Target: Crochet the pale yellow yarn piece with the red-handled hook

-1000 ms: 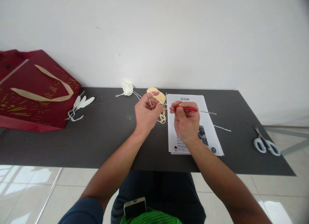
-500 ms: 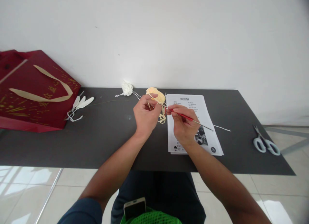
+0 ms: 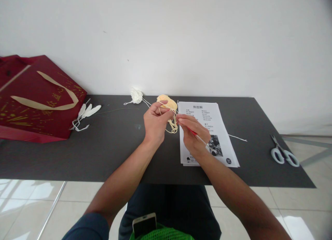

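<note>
While pinching cream yarn (image 3: pixel 169 113) in left hand (image 3: pixel 155 124) and gripping red crochet hook (image 3: pixel 192 132) in right hand (image 3: pixel 193 134), barely started, only loose loops showing

Soft, fibrous cream yarn (image 3: pixel 168 103) runs through the left hand (image 3: pixel 155 124); the right hand (image 3: pixel 193 134) grips a crochet hook (image 3: pixel 198 136) of thin bright metal with a red, plastic-looking handle; the table (image 3: pixel 116 146) is dark and matt; the printed sheet (image 3: pixel 218 119) is plain white paper; the red gift bag (image 3: pixel 33 105) looks like smooth card with gilt lettering; the scissors (image 3: pixel 284 153) have pale plastic handles; the floor tiles (image 3: pixel 31 209) are glossy.
</note>
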Available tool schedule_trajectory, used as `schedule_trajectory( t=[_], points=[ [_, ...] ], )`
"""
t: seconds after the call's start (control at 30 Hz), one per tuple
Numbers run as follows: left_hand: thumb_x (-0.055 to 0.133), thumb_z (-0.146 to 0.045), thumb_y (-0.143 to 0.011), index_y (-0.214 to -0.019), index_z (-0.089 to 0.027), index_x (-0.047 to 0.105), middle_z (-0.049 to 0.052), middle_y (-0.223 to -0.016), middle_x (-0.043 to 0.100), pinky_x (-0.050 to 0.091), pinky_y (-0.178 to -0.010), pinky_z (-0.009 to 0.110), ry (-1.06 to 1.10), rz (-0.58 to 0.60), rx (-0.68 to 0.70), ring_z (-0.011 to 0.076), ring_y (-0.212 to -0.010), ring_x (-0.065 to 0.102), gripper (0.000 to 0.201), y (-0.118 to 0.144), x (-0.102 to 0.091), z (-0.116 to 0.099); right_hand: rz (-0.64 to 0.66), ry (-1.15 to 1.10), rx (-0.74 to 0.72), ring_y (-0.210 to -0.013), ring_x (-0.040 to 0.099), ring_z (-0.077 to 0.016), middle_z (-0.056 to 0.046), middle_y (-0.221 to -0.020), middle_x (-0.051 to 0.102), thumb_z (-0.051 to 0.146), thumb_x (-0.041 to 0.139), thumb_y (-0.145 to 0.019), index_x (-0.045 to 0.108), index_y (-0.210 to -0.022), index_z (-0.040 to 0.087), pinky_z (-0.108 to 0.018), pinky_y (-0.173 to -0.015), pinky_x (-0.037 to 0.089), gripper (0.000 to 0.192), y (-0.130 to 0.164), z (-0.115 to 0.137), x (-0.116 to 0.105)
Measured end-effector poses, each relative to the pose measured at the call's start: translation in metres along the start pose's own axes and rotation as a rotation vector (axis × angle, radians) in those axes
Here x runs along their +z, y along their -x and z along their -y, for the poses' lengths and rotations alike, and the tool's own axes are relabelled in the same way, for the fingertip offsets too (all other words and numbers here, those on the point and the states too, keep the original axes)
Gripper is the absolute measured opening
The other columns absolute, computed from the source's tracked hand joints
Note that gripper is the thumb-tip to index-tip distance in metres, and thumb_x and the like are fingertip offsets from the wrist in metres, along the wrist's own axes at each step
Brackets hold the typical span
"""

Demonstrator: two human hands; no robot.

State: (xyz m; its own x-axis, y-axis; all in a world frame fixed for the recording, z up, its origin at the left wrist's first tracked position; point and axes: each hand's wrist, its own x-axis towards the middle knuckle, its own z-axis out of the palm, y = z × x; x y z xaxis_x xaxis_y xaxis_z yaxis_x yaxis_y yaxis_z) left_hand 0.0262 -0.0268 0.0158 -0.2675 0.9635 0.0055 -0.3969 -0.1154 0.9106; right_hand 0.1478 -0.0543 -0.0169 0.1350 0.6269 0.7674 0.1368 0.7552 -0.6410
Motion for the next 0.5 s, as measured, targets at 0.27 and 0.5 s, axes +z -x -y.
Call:
schedule_trajectory(
  t=[0.27,0.5],
  points=[
    [0.081,-0.010,-0.065,-0.109,-0.015,0.071,-0.005,-0.064,0.063,0.024,-0.045,0.017,0.234,0.176,-0.236,0.0023,-0.048,0.043,0.045,-0.005,-0.007,-0.009,-0.013,-0.001,0.004,-0.098,0.078,-0.0217,0.001,-0.112,0.082,0.004,0.073,-0.085,0.079,-0.112,0.039,-0.044,-0.086,0.066,0.044,-0.001,-0.004,0.001],
    [0.084,-0.012,-0.064,-0.114,-0.014,0.072,-0.005,-0.062,0.060,0.024,-0.046,0.017,0.266,0.244,-0.344,0.0023,-0.050,0.042,0.051,-0.008,-0.009,-0.015,-0.037,-0.181,0.252,-0.086,0.079,-0.0181,0.001,-0.112,0.082,0.011,0.074,-0.087,0.081,-0.103,0.036,-0.039,-0.079,0.066,0.031,-0.002,-0.001,0.002]
  ],
)
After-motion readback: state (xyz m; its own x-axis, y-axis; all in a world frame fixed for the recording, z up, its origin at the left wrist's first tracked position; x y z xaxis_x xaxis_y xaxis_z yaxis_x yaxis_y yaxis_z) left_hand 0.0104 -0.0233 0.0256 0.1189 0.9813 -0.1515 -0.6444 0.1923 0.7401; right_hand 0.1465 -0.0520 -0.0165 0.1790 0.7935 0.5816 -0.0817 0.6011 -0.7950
